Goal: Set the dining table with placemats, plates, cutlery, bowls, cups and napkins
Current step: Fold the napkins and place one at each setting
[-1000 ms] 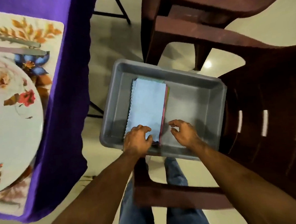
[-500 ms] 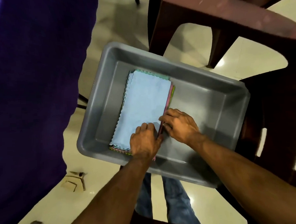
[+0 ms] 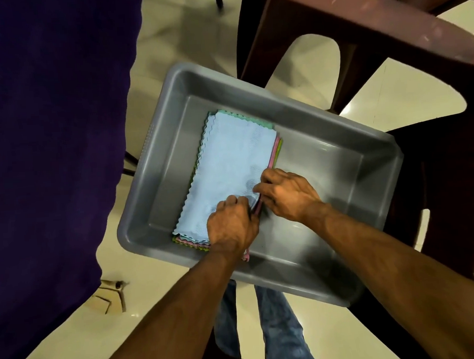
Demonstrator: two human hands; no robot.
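A stack of folded cloth napkins (image 3: 229, 163) lies in the left half of a grey plastic tub (image 3: 325, 158). The top napkin is light blue; pink and green edges show under it. My left hand (image 3: 231, 226) rests on the near right corner of the stack with its fingers curled onto the blue napkin. My right hand (image 3: 286, 194) pinches the stack's right edge at the same corner, fingertips at the blue layer. The two hands touch each other there.
The tub sits on a dark brown plastic chair (image 3: 436, 182). A purple tablecloth (image 3: 49, 134) hangs down on the left. Another brown chair (image 3: 345, 17) stands behind. A small cardboard scrap (image 3: 110, 295) lies on the cream tiled floor.
The view swung right, so the table top with its plate and placemat left the frame. Both hands closed in on the stack's near right corner and took hold of its edge.
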